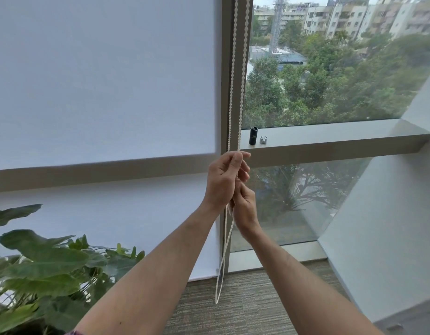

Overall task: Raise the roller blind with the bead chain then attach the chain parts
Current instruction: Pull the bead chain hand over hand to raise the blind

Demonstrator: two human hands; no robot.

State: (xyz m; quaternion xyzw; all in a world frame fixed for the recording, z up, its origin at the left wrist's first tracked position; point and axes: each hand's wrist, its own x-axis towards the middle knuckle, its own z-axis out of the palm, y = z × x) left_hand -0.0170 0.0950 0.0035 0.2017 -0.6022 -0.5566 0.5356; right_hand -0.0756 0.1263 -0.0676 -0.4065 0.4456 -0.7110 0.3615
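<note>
You are in the raising step. The roller blind (pixel 100 81) is down to near floor level; its hem shows low beside the plant (pixel 47 264). The bead chain (pixel 235 76) hangs as two strands along the window frame (pixel 224 97), with its loop slack near the floor. Your left hand (pixel 224 180) is closed around the chain at the upper position; your right hand (pixel 244 209), just below, pinches it. Next, pull one strand down, hand under hand. The black cylinder (pixel 253 136) and small metal clip (pixel 263 140) on the sill (pixel 330 141) are probably the chain parts to attach afterwards.
</note>
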